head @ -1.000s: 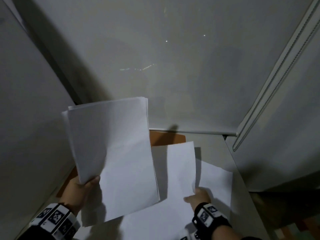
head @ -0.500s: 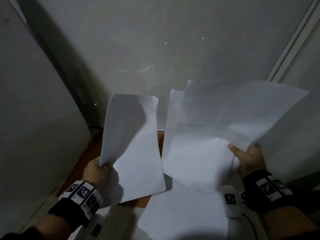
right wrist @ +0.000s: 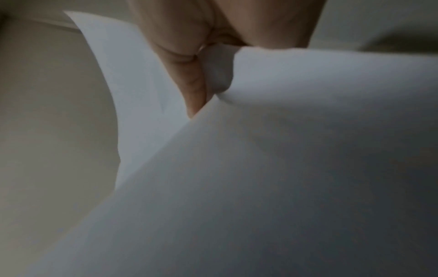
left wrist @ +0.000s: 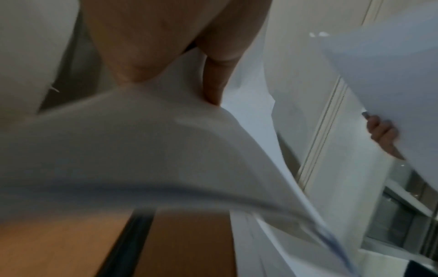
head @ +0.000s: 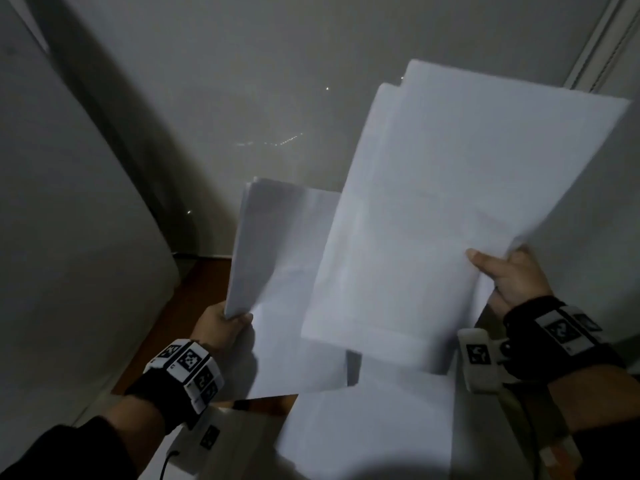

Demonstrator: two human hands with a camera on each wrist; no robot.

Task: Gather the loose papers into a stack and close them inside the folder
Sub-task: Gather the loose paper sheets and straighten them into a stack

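Observation:
My left hand [head: 225, 320] pinches the lower left corner of a small stack of white papers [head: 284, 258], held up off the table. My right hand [head: 502, 271] grips the right edge of a second bunch of white sheets [head: 450, 202], raised higher and overlapping the left stack's right side. In the left wrist view the thumb and fingers [left wrist: 213, 75] clamp the bent paper stack [left wrist: 142, 140]. The right wrist view shows fingers [right wrist: 194, 75] pinching white sheets [right wrist: 260, 168]. Another white sheet [head: 363, 427] lies flat below. The brown folder [head: 194, 306] shows under the papers at left.
A pale wall or blind [head: 242, 81] fills the back, and a light panel [head: 52, 220] stands at the left. A window frame rail [head: 595, 32] runs along the upper right. A light-coloured device with a cable [head: 221, 441] lies near the front edge.
My right hand has lifted its loose sheets off the table and swung them up and left over the left stack. The left hand has brought its stack to the right.

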